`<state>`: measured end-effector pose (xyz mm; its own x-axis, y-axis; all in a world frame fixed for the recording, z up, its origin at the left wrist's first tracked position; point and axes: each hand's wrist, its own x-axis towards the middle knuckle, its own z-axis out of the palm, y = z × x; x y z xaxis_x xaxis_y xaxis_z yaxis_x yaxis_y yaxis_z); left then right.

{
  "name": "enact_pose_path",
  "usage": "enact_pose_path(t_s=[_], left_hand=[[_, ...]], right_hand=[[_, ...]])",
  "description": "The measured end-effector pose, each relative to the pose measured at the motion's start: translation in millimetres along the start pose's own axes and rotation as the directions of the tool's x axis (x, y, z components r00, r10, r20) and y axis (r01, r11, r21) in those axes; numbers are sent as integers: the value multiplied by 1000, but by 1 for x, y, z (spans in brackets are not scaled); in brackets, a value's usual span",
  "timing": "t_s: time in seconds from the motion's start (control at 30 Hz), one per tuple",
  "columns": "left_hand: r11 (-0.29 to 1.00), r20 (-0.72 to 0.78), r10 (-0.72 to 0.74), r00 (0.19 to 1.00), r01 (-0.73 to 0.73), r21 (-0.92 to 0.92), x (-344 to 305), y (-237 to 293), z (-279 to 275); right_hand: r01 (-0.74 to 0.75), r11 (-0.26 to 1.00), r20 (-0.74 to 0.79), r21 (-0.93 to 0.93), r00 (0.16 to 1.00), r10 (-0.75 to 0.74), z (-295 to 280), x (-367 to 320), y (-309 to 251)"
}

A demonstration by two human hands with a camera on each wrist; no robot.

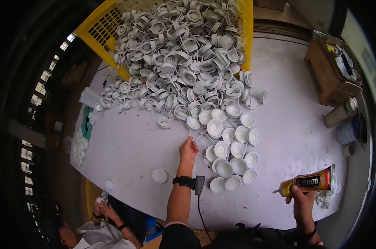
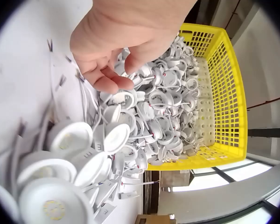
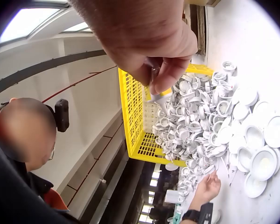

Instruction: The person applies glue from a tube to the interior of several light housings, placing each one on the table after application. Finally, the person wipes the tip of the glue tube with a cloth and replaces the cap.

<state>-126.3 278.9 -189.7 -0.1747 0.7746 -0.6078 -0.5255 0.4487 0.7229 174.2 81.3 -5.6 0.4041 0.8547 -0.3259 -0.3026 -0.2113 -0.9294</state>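
From the head, your right hand (image 1: 303, 203) gripped the glue tube (image 1: 313, 181), nozzle (image 1: 282, 189) toward the desk's lights (image 1: 237, 150); your left hand (image 1: 189, 152), nearer, sat just short of one light (image 1: 193, 123). From the left wrist, its fingers (image 2: 106, 84) curled, any hold unclear; from the right, the nozzle showed beneath your fingers.

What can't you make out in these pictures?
Tube's small print: too tiny in the head view; in the right wrist view, the right hand covers most of it.
Heap's lower pieces: buried under others, head view.
Cardboard box's bottom: hidden by its contents, head view.
Other person's white piece: too small, head view.
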Motion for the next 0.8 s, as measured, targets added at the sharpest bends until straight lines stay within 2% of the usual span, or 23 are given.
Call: enact_pose_path(t_s=[0.03,0.1,0.17,0.2,0.37,0.47,0.53,0.57,0.63,0.7,0.77,0.8], left_hand=[[1000,-7,5,1000,-5,-3,13,-3,10],[996,-132,-52,990,41,-85,33,-8,26],[996,-175,-34,984,19,-86,41,-12,35],[997,-198,-26,980,11,-78,44,-14,36],[992,-288,-16,958,-19,-121,56,-12,43],[995,-376,2,927,-38,-88,57,-12,36],[995,-412,95,906,-85,44,46,-6,27],[996,-408,95,908,-85,41,39,-5,25],[977,-474,203,857,-146,154,19,-4,14],[976,-450,188,873,-114,186,-3,-5,-3],[984,-180,125,976,-145,-104,-52,2,-1],[984,-177,124,976,-144,-102,-73,2,-5]], right_hand=[[-4,1000,-19,3,1000,4,0,3,0],[-17,1000,-62,-9,998,16,-2,7,2],[-5,1000,-123,-8,992,4,-4,11,3],[3,995,-66,-96,998,-9,-7,11,2],[63,991,-96,-116,993,-75,-16,15,8],[49,991,-99,-125,993,-61,-16,12,7],[56,991,-55,-123,996,-63,-17,11,6],[60,990,-57,-124,996,-68,-17,10,4],[26,996,-43,-87,999,-30,-13,6,-1],[35,997,-36,-68,999,-38,-12,0,-4],[67,998,-69,20,995,-66,-11,-6,-4],[69,997,-73,22,995,-67,-11,-10,-6]])
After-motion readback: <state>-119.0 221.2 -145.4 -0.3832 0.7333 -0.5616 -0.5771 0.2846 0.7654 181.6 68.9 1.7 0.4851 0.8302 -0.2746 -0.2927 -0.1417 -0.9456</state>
